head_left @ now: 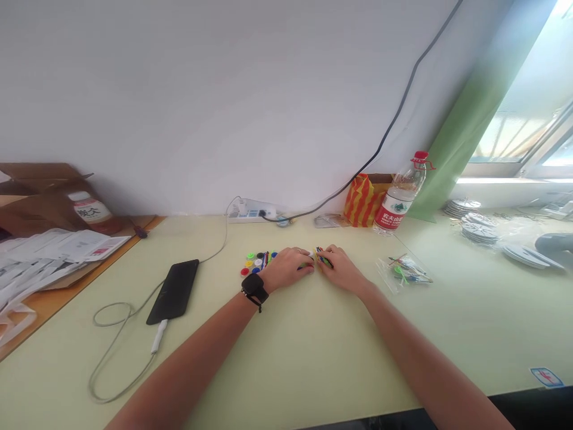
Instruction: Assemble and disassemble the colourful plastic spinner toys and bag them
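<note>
Several round coloured pieces, among them a red one (pixel 245 272) and a yellow one (pixel 249 263), lie on the pale table left of my left hand (pixel 289 267). That hand, with a black watch (pixel 255 285) at its wrist, has its fingers curled over small pieces it mostly hides. Close to its right, my right hand (pixel 335 265) is closed on a bunch of small coloured pieces (pixel 321 257). A clear bag of small coloured parts (pixel 405 270) rests to the right.
A black phone (pixel 173 292) with a white cable lies left. Behind are a power strip (pixel 253 211), a striped bag (pixel 363 202) and a water bottle (pixel 398 200). Stacked discs (pixel 478 228) are at right; packets (pixel 58 254) and a bottle (pixel 94 212) at left.
</note>
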`<state>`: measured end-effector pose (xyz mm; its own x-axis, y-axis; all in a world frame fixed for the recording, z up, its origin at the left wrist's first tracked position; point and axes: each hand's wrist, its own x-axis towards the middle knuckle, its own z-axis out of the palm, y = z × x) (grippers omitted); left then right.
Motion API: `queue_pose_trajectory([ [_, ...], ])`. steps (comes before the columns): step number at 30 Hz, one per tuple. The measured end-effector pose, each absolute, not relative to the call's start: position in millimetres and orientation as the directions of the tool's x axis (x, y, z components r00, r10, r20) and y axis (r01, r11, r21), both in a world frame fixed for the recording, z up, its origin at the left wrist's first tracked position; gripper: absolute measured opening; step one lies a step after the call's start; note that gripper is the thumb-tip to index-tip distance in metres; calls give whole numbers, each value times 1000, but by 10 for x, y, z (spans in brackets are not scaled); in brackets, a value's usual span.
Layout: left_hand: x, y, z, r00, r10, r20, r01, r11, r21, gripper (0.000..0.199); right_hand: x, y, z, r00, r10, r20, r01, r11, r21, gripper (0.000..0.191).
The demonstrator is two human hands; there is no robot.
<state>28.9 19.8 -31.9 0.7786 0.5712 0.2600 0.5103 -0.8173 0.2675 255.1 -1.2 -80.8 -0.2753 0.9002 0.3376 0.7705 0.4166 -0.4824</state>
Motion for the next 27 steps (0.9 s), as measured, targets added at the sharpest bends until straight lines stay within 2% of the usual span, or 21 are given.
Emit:
queue_pose_trajectory([
  [5,262,199,-299,788,549,279,483,-832,273,28,2521,-21,-784,-271,903,333,750,415,-516,21],
  [10,263,185,-307,778,556,292,491,-828,271,25,2454,-69,-739,-306,894,327,701,444,-559,17],
  [17,276,202,-328,751,585,306,525,-811,260,23,2388,-161,-615,-360,880,311,666,475,-575,17],
  [21,263,206,-320,761,566,318,500,-823,270,26,2441,-139,-611,-334,894,298,663,447,-600,22],
  [24,247,217,-327,771,558,309,500,-829,249,32,2535,-72,-616,-257,922,291,742,381,-552,24],
  [27,237,232,-351,765,575,290,526,-818,233,33,2739,7,-564,-116,945,306,866,247,-434,26],
])
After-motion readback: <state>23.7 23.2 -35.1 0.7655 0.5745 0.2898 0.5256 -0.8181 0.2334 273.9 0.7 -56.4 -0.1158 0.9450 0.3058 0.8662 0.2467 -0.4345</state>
